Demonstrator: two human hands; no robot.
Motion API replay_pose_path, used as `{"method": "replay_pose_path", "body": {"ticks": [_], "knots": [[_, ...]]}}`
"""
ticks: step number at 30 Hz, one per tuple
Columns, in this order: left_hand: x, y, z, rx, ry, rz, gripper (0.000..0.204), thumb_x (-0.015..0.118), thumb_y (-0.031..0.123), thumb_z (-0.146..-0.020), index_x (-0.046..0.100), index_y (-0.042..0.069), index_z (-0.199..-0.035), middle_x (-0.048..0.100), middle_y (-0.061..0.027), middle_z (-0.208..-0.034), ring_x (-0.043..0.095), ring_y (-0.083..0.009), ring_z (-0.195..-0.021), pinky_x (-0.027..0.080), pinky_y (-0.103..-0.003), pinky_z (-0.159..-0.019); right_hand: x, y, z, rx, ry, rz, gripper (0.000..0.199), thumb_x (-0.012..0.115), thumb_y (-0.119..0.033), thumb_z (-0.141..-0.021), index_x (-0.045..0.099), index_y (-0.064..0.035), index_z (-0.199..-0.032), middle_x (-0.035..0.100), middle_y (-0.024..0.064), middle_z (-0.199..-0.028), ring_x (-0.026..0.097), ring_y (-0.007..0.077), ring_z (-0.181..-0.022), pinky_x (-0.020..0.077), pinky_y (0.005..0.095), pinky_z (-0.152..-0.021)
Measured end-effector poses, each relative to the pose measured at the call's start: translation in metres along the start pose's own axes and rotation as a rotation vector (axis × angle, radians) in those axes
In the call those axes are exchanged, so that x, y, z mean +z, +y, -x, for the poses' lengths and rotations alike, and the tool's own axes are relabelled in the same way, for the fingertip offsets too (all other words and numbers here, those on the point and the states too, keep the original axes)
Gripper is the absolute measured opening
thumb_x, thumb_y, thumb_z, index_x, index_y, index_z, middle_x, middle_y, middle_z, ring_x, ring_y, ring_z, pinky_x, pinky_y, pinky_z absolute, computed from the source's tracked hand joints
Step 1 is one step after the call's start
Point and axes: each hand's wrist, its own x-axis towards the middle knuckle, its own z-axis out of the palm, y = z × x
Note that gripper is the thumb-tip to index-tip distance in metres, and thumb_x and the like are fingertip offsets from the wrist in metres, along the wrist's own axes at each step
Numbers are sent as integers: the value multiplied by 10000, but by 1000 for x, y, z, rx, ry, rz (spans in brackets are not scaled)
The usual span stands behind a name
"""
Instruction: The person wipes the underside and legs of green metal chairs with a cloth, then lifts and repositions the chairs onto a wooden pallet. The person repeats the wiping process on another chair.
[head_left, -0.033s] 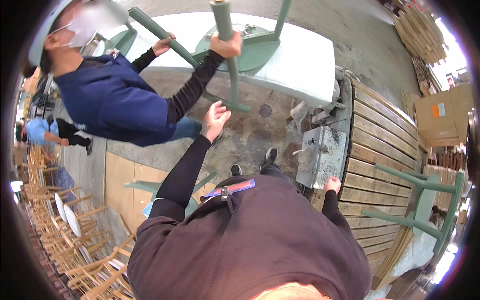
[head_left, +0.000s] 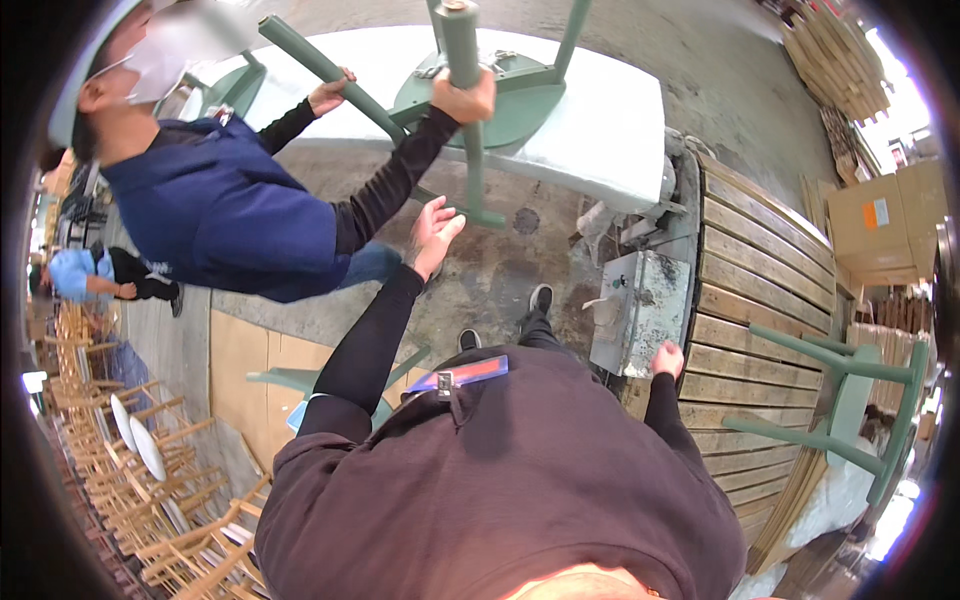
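Furniture workshop; green chair [head_left: 520, 108], wooden frames [head_left: 185, 545]

Green leg [head_left: 464, 45], top ctr of frame: shifted slightly R w/ co-worker's R hand [head_left: 466, 98], top end a bit lower (2nd leg [head_left: 436, 22] now peeking out behind). L hand [head_left: 436, 240], approx. mid-frame: fingers nudged up/R.

Your left arm [head_left: 364, 345] was stretched from the lower left toward the upper middle of the frame, your left hand [head_left: 434, 240] open, its fingers [head_left: 431, 214] pointing up and rightward; your right arm [head_left: 662, 402] was raised right of centre, your right hand [head_left: 667, 358] seemingly curled, too small to tell surely
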Motion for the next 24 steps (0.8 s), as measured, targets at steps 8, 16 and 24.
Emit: {"method": "replay_pose_path", "body": {"ticks": [8, 16, 24], "knots": [[87, 80, -3, -58, -652, -440, 289, 657, 142, -993, 682, -14, -1234, 734, -94, -1109, 693, -153, -1025, 562, -324, -906, 93, -291, -27, -132, -856, -842, 460, 674, -238, -998, 522, -60, -1394, 675, 125, -1079, 711, 201, -863, 601, 353, -719], [-8, 221, -31, 798, 784, 57, 380, 759, 11, -883, 506, 8, -1167, 601, -116, -1078, 614, -176, -935, 531, -280, -880, 180, -402, 9, 656, -1527, -796, 976, 697, -554, -927, 193, -30, -1578, 452, 305, -1444, 623, 434, -1173, 526, 614, -1005], [-118, 197, -133, 631, -9, 223, 595, 772, 421, -893, 574, 14, -1280, 690, -177, -1063, 655, -391, -1112, 411, -581, -1123, 226, -467, 48, 972, -1542, -772, 618, 760, -376, -919, 473, 94, -1201, 620, 219, -984, 689, 342, -892, 631, 477, -776]]}}
